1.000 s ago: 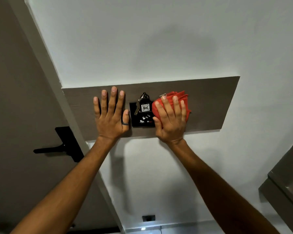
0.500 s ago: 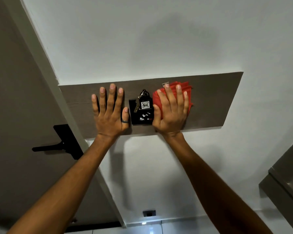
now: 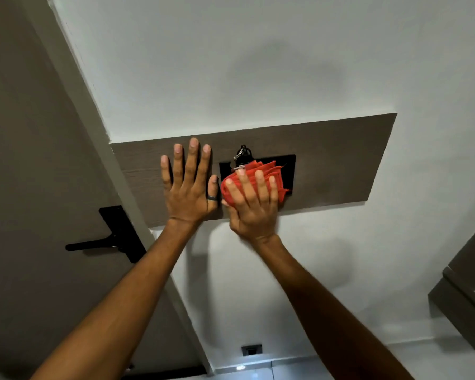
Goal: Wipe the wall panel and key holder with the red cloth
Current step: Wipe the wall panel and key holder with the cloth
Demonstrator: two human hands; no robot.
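Observation:
A brown wood-grain wall panel [image 3: 335, 163] is fixed to the white wall. At its middle sits a black key holder [image 3: 290, 171] with a key ring [image 3: 241, 153] showing at its top. My right hand [image 3: 251, 207] presses a folded red cloth [image 3: 269, 174] flat over the holder, covering most of it and the key tag. My left hand [image 3: 188, 185] lies flat on the panel just left of the holder, fingers spread, a dark ring on the thumb.
A brown door [image 3: 33, 160] with a black lever handle [image 3: 104, 239] stands to the left, past the white frame [image 3: 93, 105]. A grey cabinet edge [image 3: 466, 292] juts in at the lower right. A dark wall outlet [image 3: 251, 349] sits low near the floor.
My right hand has slid the red cloth leftward from the bare panel onto the key holder, hiding the tag. My left hand stays flat in place.

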